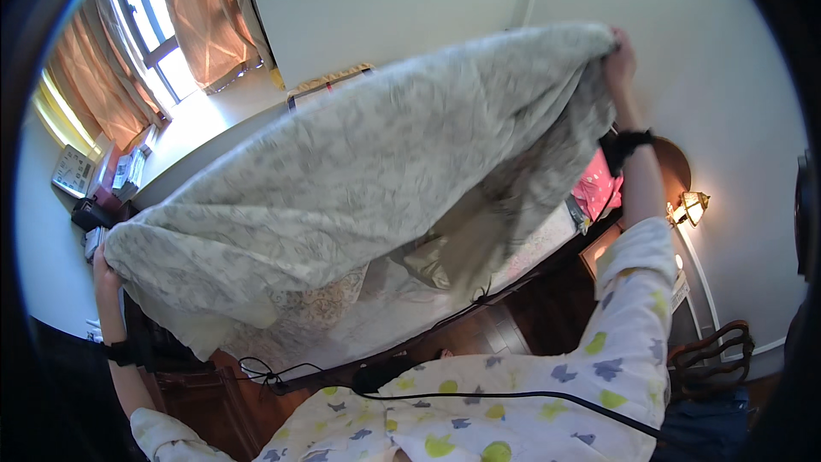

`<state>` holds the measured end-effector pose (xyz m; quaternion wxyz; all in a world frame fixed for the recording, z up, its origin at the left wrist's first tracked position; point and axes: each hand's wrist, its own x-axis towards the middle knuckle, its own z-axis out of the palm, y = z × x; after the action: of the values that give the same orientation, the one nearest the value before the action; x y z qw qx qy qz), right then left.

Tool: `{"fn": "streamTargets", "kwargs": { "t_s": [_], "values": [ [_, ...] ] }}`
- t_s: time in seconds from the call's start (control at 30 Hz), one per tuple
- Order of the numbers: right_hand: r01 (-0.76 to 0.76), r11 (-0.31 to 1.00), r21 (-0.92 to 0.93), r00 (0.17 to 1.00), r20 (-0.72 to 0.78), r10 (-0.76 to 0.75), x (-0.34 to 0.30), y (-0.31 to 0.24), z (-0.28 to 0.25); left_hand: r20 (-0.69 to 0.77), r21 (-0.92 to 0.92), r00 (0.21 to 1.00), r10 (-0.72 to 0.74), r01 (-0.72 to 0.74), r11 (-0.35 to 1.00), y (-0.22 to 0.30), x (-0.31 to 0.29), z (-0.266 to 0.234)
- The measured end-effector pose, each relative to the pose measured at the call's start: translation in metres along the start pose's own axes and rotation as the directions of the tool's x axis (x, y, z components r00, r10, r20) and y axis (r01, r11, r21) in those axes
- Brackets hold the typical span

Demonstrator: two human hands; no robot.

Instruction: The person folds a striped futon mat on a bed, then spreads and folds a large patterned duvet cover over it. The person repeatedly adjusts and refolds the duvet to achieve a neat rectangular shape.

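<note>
A large pale grey quilt with a leafy pattern is stretched up and across in front of me. My right hand is raised high at the right, closed around one upper corner. Lower down at the far left, my left hand grips the other corner. Folds of the cloth partly hide the fingers of both hands. Its lower part hangs in loose folds over the bed, which has a pale floral sheet. A beige piece of cloth hangs below the quilt's right half.
A pink printed item lies at the bed's right end, near a lit lamp. Behind the quilt are a window ledge and orange curtains. A black cable crosses my front. A wooden chair stands at the right.
</note>
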<state>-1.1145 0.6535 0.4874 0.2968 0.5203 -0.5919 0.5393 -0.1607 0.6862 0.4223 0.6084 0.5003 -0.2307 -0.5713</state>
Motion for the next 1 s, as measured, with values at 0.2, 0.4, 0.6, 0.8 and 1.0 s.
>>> {"fn": "streamTargets", "kwargs": {
  "t_s": [0.2,0.4,0.6,0.8,1.0],
  "values": [
    [0.133,0.987,-0.086,0.991,0.026,-0.131,0.112,-0.048,-0.055,0.032,-0.006,0.999,0.037,-0.037,0.999,0.000,0.015,-0.003],
    [0.201,0.974,-0.102,0.961,0.214,-0.176,0.042,-0.036,-0.044,0.060,-0.043,0.997,-0.043,0.046,0.998,-0.047,0.043,-0.013],
    [0.009,1.000,0.007,0.962,0.273,-0.011,-0.139,0.030,-0.047,0.032,-0.103,0.986,-0.165,0.168,0.980,-0.138,0.054,-0.040],
    [-0.312,0.934,-0.172,0.769,0.533,0.354,-0.234,0.046,-0.091,-0.011,-0.129,0.917,-0.399,0.394,0.910,-0.228,0.038,-0.057],
    [-0.117,0.930,-0.349,0.587,0.731,0.348,-0.245,0.079,-0.111,-0.028,-0.112,0.872,-0.488,0.483,0.869,-0.282,0.030,-0.032]
  ]
}}
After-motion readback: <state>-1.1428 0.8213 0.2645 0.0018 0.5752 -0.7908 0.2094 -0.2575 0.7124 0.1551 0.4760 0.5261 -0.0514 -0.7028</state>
